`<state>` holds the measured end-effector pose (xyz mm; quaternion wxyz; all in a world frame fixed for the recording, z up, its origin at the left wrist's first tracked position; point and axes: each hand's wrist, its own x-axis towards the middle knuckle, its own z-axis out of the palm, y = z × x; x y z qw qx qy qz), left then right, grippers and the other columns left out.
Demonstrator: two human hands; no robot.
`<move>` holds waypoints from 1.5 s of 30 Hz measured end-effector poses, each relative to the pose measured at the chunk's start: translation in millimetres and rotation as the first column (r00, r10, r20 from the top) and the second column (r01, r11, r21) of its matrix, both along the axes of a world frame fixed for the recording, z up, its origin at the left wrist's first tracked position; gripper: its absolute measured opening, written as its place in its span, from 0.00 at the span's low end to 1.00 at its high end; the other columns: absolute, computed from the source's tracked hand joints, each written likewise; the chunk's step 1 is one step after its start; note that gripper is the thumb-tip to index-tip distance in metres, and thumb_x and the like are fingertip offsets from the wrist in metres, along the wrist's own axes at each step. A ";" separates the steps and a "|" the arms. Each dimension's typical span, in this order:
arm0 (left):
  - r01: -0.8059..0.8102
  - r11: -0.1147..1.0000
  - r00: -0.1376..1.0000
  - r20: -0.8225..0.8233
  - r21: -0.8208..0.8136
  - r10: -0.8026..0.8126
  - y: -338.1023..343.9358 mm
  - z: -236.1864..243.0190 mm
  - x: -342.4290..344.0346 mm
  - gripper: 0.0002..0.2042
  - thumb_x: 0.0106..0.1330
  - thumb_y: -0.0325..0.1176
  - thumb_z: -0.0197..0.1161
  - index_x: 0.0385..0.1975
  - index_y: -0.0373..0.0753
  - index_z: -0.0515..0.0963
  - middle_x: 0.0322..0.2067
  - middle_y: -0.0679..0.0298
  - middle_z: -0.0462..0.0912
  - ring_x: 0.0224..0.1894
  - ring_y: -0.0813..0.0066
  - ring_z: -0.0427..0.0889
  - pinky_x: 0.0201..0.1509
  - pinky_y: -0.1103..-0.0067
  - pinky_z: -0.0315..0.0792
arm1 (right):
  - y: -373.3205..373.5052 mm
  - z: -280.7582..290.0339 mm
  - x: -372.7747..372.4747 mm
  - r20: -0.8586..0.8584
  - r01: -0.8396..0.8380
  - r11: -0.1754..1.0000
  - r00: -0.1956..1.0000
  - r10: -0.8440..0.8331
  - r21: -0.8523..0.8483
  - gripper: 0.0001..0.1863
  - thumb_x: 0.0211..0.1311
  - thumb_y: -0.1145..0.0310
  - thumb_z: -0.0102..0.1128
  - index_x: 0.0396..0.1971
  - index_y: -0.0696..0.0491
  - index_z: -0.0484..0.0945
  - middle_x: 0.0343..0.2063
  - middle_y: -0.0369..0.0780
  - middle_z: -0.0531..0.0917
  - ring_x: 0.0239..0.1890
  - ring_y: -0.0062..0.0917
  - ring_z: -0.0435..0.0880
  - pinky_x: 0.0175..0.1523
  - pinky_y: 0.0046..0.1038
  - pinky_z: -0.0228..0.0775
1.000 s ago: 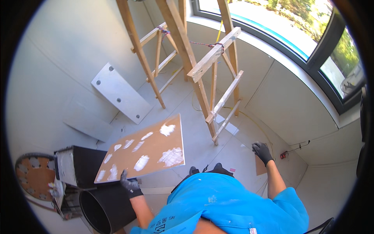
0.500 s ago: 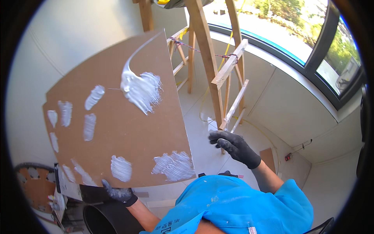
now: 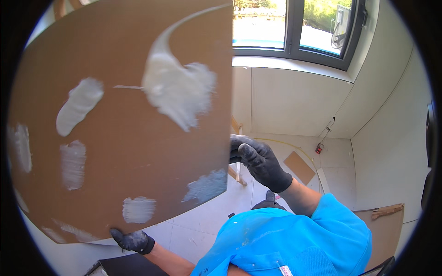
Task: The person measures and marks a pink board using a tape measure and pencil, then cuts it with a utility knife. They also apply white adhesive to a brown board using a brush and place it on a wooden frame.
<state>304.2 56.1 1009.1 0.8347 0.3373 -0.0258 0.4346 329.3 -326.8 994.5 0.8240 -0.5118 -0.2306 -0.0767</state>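
Observation:
A large brown board (image 3: 115, 170) fills the left half, its face marked with patches of white paste (image 3: 177, 92). My left hand (image 3: 133, 240), in a dusty black glove, grips its lower edge with the thumb on the face and the fingers hidden beneath. At the board's right edge is my right hand (image 3: 262, 163), also in a black glove. Its fingers are bent around that edge with the tips out of sight behind it, while the thumb stays off the face. A thin curved streak of paste runs to the board's top right corner.
Behind the board's right edge shows part of a wooden stand (image 3: 237, 176). A brown offcut (image 3: 300, 168) and a yellow cord (image 3: 281, 141) lie on the tiled floor. A red device (image 3: 318, 147) hangs by the wall under the window (image 3: 289, 27). A black container (image 3: 126, 266) is at lower left.
The board has come closer and risen in the view, its right edge now meeting my right hand, which was apart from it. My view has swung right, away from the wooden stand.

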 end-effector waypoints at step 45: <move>0.881 0.110 0.327 -0.425 0.460 -0.844 -491.6 89.0 335.1 0.14 0.68 0.32 0.61 0.50 0.35 0.71 0.44 0.62 0.79 0.45 0.73 0.81 0.47 0.76 0.78 | -477.5 -66.7 106.0 0.852 0.788 -0.577 -0.137 -0.505 -0.216 0.28 0.77 0.59 0.36 0.67 0.62 0.53 0.68 0.53 0.56 0.67 0.41 0.59 0.72 0.36 0.48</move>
